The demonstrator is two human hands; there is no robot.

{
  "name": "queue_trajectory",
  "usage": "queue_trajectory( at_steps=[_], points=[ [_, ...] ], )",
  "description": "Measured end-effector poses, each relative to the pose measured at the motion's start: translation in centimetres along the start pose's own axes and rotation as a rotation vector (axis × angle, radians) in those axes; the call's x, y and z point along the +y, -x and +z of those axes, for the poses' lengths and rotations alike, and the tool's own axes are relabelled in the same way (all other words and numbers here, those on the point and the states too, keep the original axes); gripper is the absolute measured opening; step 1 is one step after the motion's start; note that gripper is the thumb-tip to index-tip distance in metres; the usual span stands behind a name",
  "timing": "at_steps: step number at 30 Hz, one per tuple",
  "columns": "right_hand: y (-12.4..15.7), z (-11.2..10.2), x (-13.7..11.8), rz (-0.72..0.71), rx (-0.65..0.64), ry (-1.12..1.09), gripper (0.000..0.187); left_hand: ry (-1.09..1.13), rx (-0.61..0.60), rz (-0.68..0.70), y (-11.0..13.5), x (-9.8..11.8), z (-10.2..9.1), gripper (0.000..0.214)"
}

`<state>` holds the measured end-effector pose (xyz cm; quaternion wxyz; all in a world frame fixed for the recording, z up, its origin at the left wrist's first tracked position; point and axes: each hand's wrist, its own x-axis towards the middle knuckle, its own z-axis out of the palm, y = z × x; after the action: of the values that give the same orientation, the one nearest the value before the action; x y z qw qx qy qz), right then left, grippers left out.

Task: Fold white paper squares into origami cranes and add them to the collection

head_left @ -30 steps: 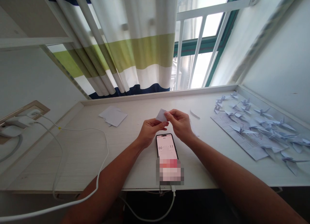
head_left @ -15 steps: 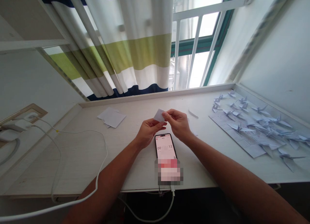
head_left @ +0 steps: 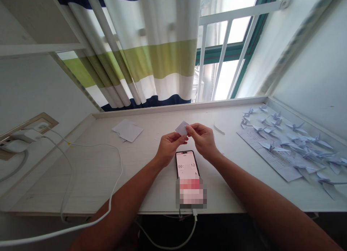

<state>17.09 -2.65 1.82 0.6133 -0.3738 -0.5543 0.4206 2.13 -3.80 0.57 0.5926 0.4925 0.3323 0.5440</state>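
My left hand (head_left: 170, 148) and my right hand (head_left: 202, 141) meet above the table, both pinching a small folded piece of white paper (head_left: 182, 128). The paper's lower part is hidden by my fingers. Just below my hands lies a black smartphone (head_left: 187, 164) showing a timer, its lower screen blurred out. My hands are above it and do not touch it. A thin curled paper strip (head_left: 219, 128) lies to the right of my right hand.
Loose white paper sheets (head_left: 127, 131) lie left of my hands. Several pale blue origami cranes (head_left: 287, 144) stand at the right, many on a printed sheet (head_left: 267, 153). A white cable (head_left: 116, 171) runs from a wall charger (head_left: 21, 139) across the white table (head_left: 81, 178).
The whole view shifts slightly as my head moves. The phone timer's last digits change from 11 to 12. My hands stay together on the paper.
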Motion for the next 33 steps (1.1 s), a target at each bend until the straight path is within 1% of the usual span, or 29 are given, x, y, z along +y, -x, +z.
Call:
queue_trajectory(
  at_steps=[6,12,15,17,19,24,27,29,33],
  points=[
    [0.1,0.0,0.4,0.010,-0.022,-0.002,0.030,-0.003,-0.014,-0.007,-0.2,-0.1,-0.2,0.024],
    [0.2,0.0,0.5,0.013,-0.060,0.004,0.029,-0.020,0.010,-0.012,-0.2,-0.2,-0.1,0.024],
    [-0.2,-0.4,0.1,0.007,-0.075,0.015,0.030,-0.026,0.003,-0.029,-0.3,-0.3,-0.4,0.019],
    [-0.6,-0.9,-0.3,0.004,-0.092,-0.007,0.034,-0.056,-0.005,-0.032,-0.4,-0.2,-0.6,0.018],
    [-1.0,-1.3,-0.7,0.025,-0.159,-0.044,0.038,-0.094,-0.013,-0.015,-0.5,-0.1,-0.7,0.019],
    [-1.1,-1.3,-0.7,0.029,-0.130,-0.065,0.039,-0.193,0.005,0.065,-0.2,0.1,-0.4,0.028],
    [-0.9,-1.1,-0.4,0.019,-0.128,-0.015,0.037,-0.172,0.037,0.080,0.0,0.2,-0.1,0.035],
    [-0.9,-1.3,-0.4,0.001,-0.141,0.078,0.034,-0.191,0.048,0.086,0.0,0.4,-0.1,0.035],
    [-1.2,-2.1,-1.1,-0.061,-0.213,0.305,0.033,-0.262,0.001,0.040,0.1,1.0,-0.6,0.030]
  ],
)
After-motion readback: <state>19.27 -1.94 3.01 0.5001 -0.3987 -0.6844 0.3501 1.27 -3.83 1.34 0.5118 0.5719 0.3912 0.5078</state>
